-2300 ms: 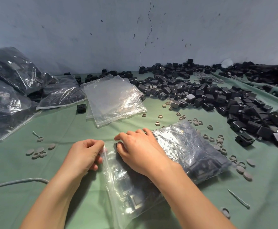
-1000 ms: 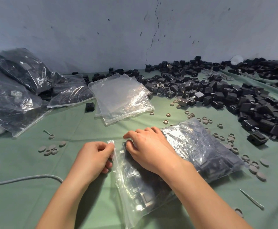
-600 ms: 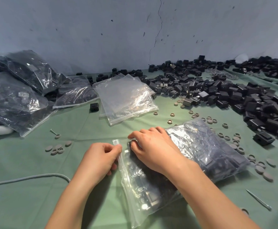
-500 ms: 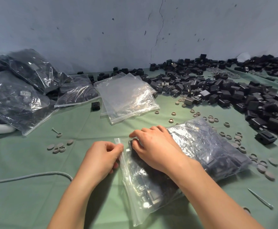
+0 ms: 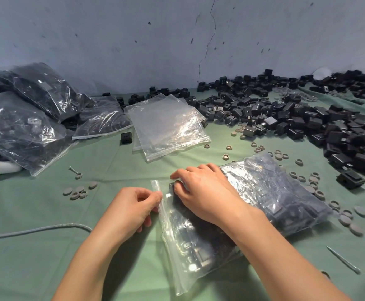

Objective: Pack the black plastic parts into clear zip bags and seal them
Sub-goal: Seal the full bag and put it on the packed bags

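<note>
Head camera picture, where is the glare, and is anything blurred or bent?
Head view: glare streaks the filled zip bag under the right hand and the empty bags; the far black parts at top right are soft; the foot of the wall bows, wide-angle distortion; a soft shadow falls on the green cloth beside the left hand.

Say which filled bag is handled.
The front-centre bag: left hand pinches its zip edge, right hand rests on it; other filled bags lie untouched far left.
</note>
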Demonstrator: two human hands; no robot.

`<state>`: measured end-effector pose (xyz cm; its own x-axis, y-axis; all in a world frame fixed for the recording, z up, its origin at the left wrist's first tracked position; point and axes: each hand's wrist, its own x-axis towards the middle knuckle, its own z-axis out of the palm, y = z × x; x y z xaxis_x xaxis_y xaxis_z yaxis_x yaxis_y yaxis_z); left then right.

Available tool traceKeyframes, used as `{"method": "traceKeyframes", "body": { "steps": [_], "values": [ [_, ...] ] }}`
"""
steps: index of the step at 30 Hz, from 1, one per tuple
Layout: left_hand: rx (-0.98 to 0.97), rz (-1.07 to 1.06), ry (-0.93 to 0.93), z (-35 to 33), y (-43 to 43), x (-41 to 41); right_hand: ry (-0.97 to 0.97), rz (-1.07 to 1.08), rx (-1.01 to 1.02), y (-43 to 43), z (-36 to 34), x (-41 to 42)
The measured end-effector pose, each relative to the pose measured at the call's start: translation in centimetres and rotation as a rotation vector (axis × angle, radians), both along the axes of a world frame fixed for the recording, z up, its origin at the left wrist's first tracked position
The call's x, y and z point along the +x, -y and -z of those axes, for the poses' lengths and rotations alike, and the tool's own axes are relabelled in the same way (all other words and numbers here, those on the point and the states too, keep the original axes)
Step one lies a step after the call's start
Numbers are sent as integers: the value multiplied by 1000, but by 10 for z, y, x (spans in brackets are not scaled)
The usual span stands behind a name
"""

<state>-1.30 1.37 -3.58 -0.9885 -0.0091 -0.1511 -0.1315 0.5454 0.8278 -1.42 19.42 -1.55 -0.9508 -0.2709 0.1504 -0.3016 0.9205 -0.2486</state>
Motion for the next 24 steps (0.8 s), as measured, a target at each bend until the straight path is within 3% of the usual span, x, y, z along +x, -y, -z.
{"method": "traceKeyframes", "body": {
  "steps": [24],
  "values": [
    [-28,108,58,-11,1,8,10,5,10,1,-2,1]
  ]
}}
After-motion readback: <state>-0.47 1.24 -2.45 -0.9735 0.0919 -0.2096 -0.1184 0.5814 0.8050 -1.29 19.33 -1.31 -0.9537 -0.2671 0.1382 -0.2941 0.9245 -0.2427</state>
